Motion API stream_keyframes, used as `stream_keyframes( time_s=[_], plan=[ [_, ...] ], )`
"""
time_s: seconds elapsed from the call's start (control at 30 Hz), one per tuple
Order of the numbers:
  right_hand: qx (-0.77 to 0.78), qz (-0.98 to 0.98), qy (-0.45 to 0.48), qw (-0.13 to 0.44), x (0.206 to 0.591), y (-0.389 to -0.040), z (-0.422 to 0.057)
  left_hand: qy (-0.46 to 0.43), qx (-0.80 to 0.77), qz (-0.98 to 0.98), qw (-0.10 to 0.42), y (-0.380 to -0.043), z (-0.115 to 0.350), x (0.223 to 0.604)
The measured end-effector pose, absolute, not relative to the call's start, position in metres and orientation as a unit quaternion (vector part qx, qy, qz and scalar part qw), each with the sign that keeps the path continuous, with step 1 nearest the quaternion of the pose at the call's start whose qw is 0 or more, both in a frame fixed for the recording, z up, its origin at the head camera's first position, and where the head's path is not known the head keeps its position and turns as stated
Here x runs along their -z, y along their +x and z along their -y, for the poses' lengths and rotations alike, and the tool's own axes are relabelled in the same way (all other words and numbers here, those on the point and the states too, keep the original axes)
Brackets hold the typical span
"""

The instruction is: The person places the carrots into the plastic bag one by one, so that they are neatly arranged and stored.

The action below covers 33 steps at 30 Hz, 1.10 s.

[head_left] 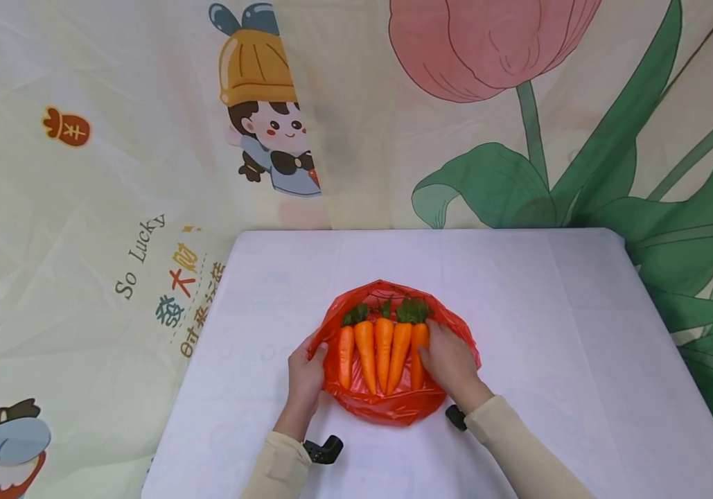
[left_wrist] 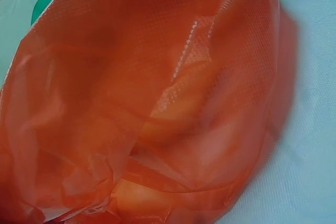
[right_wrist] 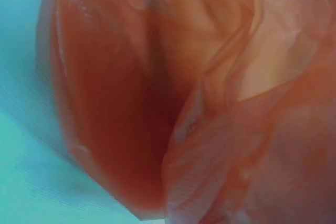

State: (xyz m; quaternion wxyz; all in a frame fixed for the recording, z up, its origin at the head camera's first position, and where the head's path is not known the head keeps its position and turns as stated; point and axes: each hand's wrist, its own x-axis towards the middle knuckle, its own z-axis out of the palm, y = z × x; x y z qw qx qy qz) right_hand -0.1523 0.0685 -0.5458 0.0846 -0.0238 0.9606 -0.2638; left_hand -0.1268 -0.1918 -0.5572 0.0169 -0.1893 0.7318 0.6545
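A red plastic bag (head_left: 387, 412) lies spread on the table with its mouth wide. Several orange carrots (head_left: 384, 350) with green tops sit side by side inside it, tips toward the person. At the bag's left edge, the left hand (head_left: 307, 371) grips the plastic, thumb on the inner side. Reaching inside from the right, the right hand (head_left: 452, 357) holds the rightmost carrot (head_left: 418, 360) between thumb and fingers; part of that carrot is hidden. Thin red plastic (left_wrist: 147, 93) fills most of the left wrist view. Bag folds (right_wrist: 110, 129) likewise cover the right wrist view, hiding the fingers.
The bag rests on a white-covered table (head_left: 556, 333). Behind it hangs a printed cloth (head_left: 356, 125) with a tulip and cartoon figures. Small black devices (head_left: 325, 450) are strapped at both wrists.
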Motion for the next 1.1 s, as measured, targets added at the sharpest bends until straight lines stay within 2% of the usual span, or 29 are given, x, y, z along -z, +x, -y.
stream_keyframes(
  time_s=[0.37, 0.83, 1.1],
  plan=[
    [0.235, -0.970, -0.023, 0.059, 0.548, -0.155, -0.067, -0.178, -0.649, -0.739, 0.011, -0.125, 0.188, 0.556],
    [0.249, -0.966, -0.017, 0.068, 0.544, -0.147, -0.075, -0.181, -0.640, -0.746, 0.023, -0.124, 0.183, 0.554],
    [0.215, -0.975, -0.047, -0.013, 0.504, -0.129, -0.084, -0.183, -0.633, -0.752, 0.013, -0.126, 0.187, 0.553]
  ],
)
